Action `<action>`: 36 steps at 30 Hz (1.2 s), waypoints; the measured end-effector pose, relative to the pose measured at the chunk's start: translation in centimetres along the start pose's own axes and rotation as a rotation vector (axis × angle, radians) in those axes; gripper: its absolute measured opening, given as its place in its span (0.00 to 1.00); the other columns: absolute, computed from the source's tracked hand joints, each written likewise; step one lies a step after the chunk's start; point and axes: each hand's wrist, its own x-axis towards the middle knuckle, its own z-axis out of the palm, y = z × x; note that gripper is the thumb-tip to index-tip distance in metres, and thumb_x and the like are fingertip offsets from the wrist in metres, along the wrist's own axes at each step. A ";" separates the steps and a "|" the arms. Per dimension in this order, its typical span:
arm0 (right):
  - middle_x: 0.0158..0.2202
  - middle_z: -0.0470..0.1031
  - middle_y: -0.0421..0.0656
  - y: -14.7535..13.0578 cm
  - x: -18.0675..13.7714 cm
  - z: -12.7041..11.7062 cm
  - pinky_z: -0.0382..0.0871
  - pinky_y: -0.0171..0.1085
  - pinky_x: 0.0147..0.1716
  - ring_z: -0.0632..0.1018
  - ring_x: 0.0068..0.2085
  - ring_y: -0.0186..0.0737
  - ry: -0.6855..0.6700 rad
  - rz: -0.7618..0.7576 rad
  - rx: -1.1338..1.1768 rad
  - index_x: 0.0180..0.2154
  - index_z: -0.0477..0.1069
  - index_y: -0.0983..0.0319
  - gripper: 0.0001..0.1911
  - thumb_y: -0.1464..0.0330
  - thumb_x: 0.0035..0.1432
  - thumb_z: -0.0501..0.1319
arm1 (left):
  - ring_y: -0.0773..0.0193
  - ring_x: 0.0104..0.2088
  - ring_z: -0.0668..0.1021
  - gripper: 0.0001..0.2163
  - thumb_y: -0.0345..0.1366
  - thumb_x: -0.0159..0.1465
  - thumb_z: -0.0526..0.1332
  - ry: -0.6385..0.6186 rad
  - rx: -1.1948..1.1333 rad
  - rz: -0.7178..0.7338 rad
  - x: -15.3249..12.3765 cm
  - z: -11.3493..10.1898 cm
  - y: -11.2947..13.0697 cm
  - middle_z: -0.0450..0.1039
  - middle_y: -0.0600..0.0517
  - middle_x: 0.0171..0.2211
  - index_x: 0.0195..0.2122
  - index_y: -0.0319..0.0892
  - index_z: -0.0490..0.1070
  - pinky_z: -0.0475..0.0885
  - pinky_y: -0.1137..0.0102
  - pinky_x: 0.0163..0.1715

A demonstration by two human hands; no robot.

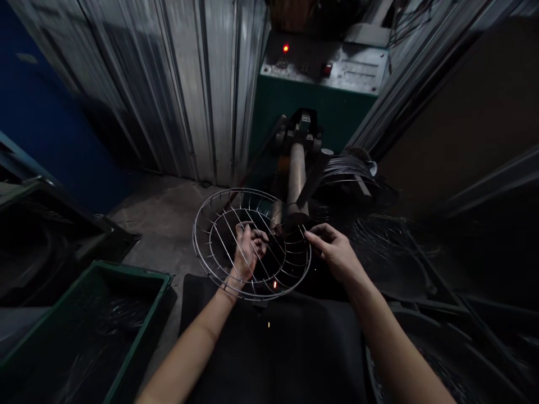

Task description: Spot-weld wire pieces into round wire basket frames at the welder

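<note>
A round wire basket (219,292) with two rings and parallel cross wires is in front of me, against the tip of a spot welder's arm (297,174). My left hand (248,249) shows through the basket's wires, its fingers curled around them; which wires they grip is partly hidden. Just right of the rim, my right hand (330,247) pinches a thin piece of wire (302,228) between thumb and forefinger, close to the welder's dark tip. An orange spark (275,284) glows at the near side of the basket.
A green crate (96,269) with wire pieces stands at lower left. Behind the arm is the green machine body (315,106) with a lit red lamp (286,48). Wire bundles (349,168) lie to the right. Corrugated metal wall (181,84) rises behind.
</note>
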 end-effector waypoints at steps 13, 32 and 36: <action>0.27 0.72 0.39 0.3 2.0 0.6 0.65 0.34 0.29 0.72 0.29 0.35 0.022 -0.128 -0.042 0.31 0.71 0.60 0.19 0.55 0.41 0.70 | 0.74 0.15 0.67 0.14 0.51 0.65 0.51 0.085 -0.006 0.061 1.0 0.7 -0.1 0.70 0.58 0.23 0.35 0.45 0.54 0.56 0.82 0.14; 0.26 0.72 0.38 -0.8 0.7 0.0 0.64 0.34 0.26 0.70 0.27 0.34 -0.016 -0.147 -0.221 0.37 0.70 0.59 0.17 0.60 0.46 0.66 | 0.75 0.14 0.68 0.18 0.49 0.55 0.65 -0.037 -0.081 -0.090 0.7 -2.4 1.7 0.70 0.58 0.20 0.32 0.42 0.61 0.60 0.81 0.12; 0.26 0.72 0.38 -0.8 1.3 0.2 0.65 0.36 0.28 0.71 0.29 0.36 -0.006 -0.174 -0.246 0.38 0.70 0.60 0.17 0.60 0.45 0.66 | 0.74 0.14 0.68 0.20 0.51 0.53 0.66 -0.034 -0.075 -0.078 0.9 -2.4 1.7 0.70 0.58 0.19 0.32 0.42 0.61 0.61 0.81 0.13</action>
